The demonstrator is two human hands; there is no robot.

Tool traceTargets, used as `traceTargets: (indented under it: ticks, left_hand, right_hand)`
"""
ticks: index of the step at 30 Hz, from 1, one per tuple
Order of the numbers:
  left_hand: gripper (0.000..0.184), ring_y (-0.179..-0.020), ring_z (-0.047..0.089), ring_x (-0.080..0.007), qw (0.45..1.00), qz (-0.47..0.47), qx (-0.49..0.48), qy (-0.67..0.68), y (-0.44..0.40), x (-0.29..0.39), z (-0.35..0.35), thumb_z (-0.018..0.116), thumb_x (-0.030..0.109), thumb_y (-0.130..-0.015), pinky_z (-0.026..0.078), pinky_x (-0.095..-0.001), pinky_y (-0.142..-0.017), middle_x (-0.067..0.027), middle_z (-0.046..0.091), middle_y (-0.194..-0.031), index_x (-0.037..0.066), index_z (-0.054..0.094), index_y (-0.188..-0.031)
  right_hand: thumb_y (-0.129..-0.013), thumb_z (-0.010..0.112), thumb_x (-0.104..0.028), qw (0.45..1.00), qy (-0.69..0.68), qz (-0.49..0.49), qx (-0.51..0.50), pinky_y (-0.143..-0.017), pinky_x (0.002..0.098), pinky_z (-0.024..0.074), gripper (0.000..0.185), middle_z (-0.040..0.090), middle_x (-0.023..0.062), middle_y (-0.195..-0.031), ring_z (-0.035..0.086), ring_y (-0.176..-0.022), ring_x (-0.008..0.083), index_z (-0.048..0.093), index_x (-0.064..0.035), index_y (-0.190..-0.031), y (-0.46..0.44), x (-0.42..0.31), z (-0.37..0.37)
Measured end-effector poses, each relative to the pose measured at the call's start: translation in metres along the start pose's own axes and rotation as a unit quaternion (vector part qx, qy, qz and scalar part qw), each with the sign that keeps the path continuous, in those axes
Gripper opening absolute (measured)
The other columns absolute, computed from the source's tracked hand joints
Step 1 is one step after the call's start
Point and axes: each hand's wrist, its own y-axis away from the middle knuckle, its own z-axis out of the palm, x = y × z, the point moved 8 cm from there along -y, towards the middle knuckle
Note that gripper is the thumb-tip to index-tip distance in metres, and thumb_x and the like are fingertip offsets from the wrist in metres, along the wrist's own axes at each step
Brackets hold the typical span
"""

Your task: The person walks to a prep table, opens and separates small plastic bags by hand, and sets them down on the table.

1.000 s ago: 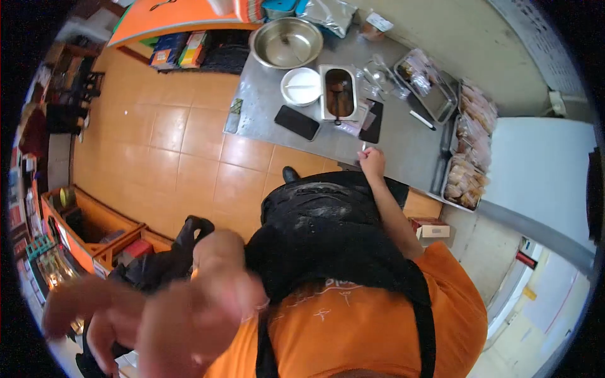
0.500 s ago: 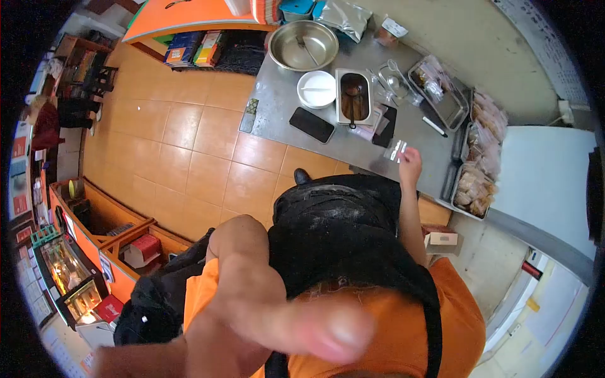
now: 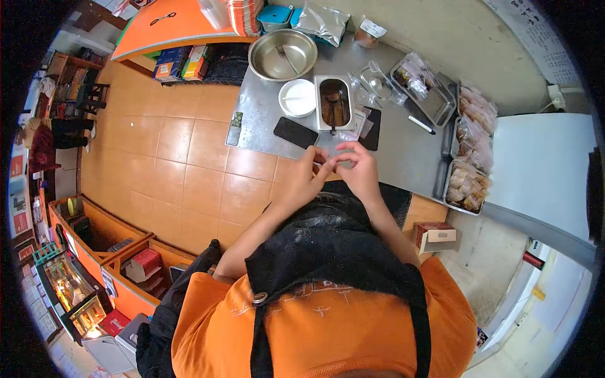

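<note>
My left hand [image 3: 309, 173] and my right hand [image 3: 360, 171] meet over the front edge of the metal table [image 3: 258, 135]. Fingers of both are pinched together at the tips; what lies between them is too small to make out. Just beyond are a black phone [image 3: 295, 133] on the left, a steel container [image 3: 334, 104] of brown contents with a spoon in it, and a dark flat item [image 3: 372, 129] beside small clear packets [image 3: 356, 126].
A white bowl [image 3: 297, 98], steel basin [image 3: 282, 55], marker [image 3: 421, 125], clear jug [image 3: 380, 83] and tray [image 3: 435, 104] are on the table. Bagged food [image 3: 467, 184] fills trays at the right. Below is an open carton [image 3: 435, 236]. A person [image 3: 44, 145] stands far left.
My left hand has moved from close to the camera out to my right hand. My right hand has shifted left; the small clear packet it held is no longer distinct.
</note>
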Motion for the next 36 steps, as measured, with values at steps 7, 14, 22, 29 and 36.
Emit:
traceTargets:
  ticks: [7,14,22,29,36]
  left_hand:
    - [0.020,-0.066,0.062,-0.0133,0.998,-0.025,0.044,0.027,-0.008,-0.017,-0.009,0.060,0.015,-0.094,0.050,-0.0282,-0.060,-0.0100,0.067,-0.076,-0.004,0.065,-0.099]
    - [0.020,-0.064,0.069,-0.0213,0.989,0.001,0.094,-0.118,-0.005,-0.005,-0.022,0.062,0.018,-0.089,0.052,-0.0320,-0.059,-0.0160,0.069,-0.075,0.000,0.070,-0.092]
    - [0.019,-0.059,0.064,-0.0334,0.994,0.014,0.079,-0.078,-0.007,-0.011,-0.012,0.062,0.018,-0.088,0.051,-0.0422,-0.064,-0.0178,0.064,-0.067,-0.001,0.065,-0.083]
    - [0.021,-0.058,0.060,-0.0317,0.947,0.140,0.124,-0.263,0.002,-0.006,-0.016,0.062,0.014,-0.083,0.045,-0.0390,-0.058,-0.0102,0.062,-0.063,0.004,0.054,-0.067]
    - [0.019,-0.058,0.062,-0.0313,0.973,0.055,0.131,-0.184,-0.001,0.005,-0.023,0.065,0.017,-0.082,0.048,-0.0389,-0.054,-0.0128,0.063,-0.066,0.004,0.057,-0.070]
  right_hand:
    - [-0.073,0.077,-0.010,0.998,0.040,-0.053,0.004,-0.061,0.0282,0.0478,0.030,0.072,0.0038,-0.074,0.067,-0.068,0.0140,0.061,-0.0044,-0.097,-0.001,-0.005,0.011]
    - [-0.074,0.077,-0.009,0.999,0.015,-0.037,0.014,-0.061,0.0288,0.0480,0.027,0.071,0.0072,-0.077,0.067,-0.069,0.0135,0.061,-0.0048,-0.094,0.000,0.002,0.012]
    - [-0.084,0.062,-0.013,0.959,0.200,-0.191,-0.067,-0.061,0.0458,0.0494,0.014,0.063,0.0186,-0.078,0.062,-0.072,0.0381,0.055,-0.0015,-0.082,0.009,-0.028,0.033]
    - [-0.081,0.063,-0.011,0.972,0.169,-0.163,0.026,-0.055,0.0421,0.0471,0.014,0.059,0.0153,-0.069,0.060,-0.063,0.0347,0.053,-0.0020,-0.076,0.015,-0.020,0.011]
    - [-0.078,0.065,-0.008,0.964,0.150,-0.212,0.057,-0.052,0.0404,0.0458,0.015,0.058,0.0118,-0.065,0.059,-0.058,0.0310,0.051,-0.0045,-0.072,0.014,-0.040,0.011]
